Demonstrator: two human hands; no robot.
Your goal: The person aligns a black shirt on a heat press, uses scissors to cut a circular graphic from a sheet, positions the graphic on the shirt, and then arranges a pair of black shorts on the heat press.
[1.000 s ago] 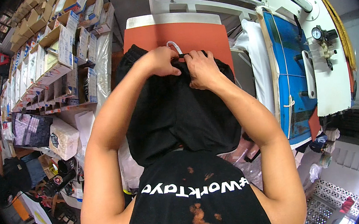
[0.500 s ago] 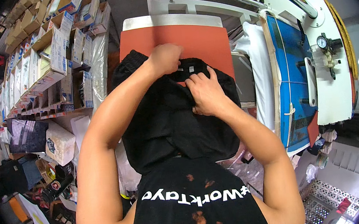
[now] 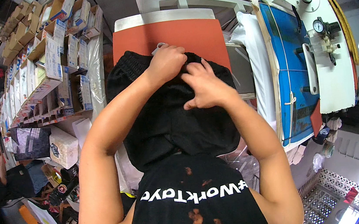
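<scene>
Two hands: both work at the far edge of a black knit garment (image 3: pixel 167 117) draped over an orange flat press pad (image 3: pixel 167 36).
Left hand (image 3: pixel 166 61): curled closed, pinching the garment's ribbed far hem, with a small white tag (image 3: pixel 158 47) just beyond its knuckles.
Right hand (image 3: pixel 205 87): just beside the left, fingers half spread and bent, tips pressing into the cloth; whether it pinches a fold I cannot tell.
Garment position: under both hands, its long axis running from the body out toward the pad's far edge.
Nearer hand: the left sits at the hem; the right lies a little closer to the body.
Beside the right hand: a blue padded platen (image 3: pixel 292 65).
Beside the left arm: shelves of cardboard boxes (image 3: pixel 47 60).
</scene>
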